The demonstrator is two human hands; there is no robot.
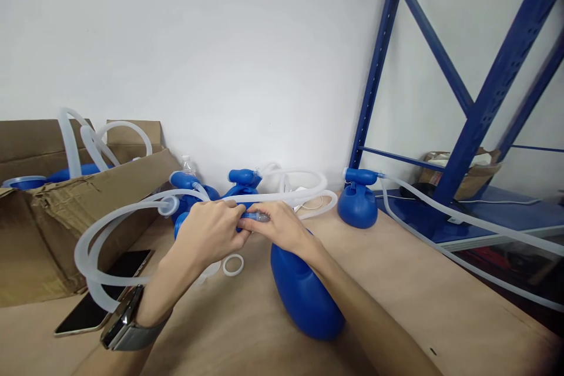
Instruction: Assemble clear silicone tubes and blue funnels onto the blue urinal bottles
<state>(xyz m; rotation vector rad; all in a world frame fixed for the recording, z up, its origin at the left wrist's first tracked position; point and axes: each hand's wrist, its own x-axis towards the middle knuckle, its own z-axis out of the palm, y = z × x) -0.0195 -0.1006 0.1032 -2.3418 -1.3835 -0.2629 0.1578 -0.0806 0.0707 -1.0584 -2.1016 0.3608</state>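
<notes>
Wall (247, 59), white and plain, closes off the back of the room. At right stands a blue metal rack (502, 59) with perforated posts and a slanting brace; its low blue shelf (425, 217) carries a small carton (473, 183), partly behind a post, with whitish material at its top. A tan bench (396, 282) spreads across the foreground.

On the bench's left sits an open cardboard box (97, 205), creased and scuffed. Loops of pale tubing (69, 147) rise out of it, and blue plastic parts, one with a round rim, show at its mouth.

Blue containers come next. The nearest bottle (304, 299) rests beneath the right forearm, its upper part covered. A second bottle (358, 208) stands upright near the rack, a pale hose (462, 211) leading from its neck past the right edge. A third bottle (242, 178) and a fourth bottle (184, 181) are partly hidden behind the hands. What these hold cannot be seen.

Left hand (211, 226) and right hand (279, 226) meet mid-bench, the fingers of both clamped on a blue neck piece (259, 217) with a clear end; whether it joins the nearest bottle, I cannot tell.

A phone (77, 317) lies beside the box, a watch (126, 320) circles the left wrist, and a white ring (233, 265) lies flat near the hands.
</notes>
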